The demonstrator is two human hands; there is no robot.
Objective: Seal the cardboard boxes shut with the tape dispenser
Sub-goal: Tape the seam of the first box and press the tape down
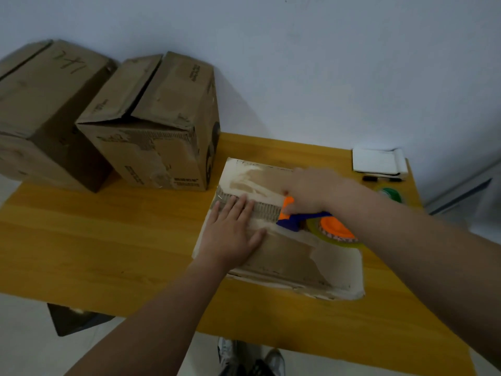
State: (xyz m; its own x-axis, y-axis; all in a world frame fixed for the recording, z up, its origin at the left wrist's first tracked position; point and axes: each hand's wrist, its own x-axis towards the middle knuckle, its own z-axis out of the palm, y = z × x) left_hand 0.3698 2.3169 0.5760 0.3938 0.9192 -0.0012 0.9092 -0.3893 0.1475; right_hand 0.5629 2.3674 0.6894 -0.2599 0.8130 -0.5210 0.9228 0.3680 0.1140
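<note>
A low, worn cardboard box (292, 264) lies on the wooden table (108, 240) in front of me. My left hand (233, 232) presses flat on its top, fingers straight, over the taped centre seam. My right hand (311, 191) grips the blue and orange tape dispenser (320, 223), which rests on the seam to the right of my left hand. A roll of clear tape sits on the dispenser's orange hub. Two taller cardboard boxes stand at the back left: one (151, 126) with its top flaps slightly ajar, the other (40, 104) at the table's far left edge.
At the table's back right corner lie a white notepad (379, 161), a black marker (382, 179) and a green tape roll (391, 194). A white wall runs behind the table. Below the table's near edge I see shoes (252, 359) on the floor.
</note>
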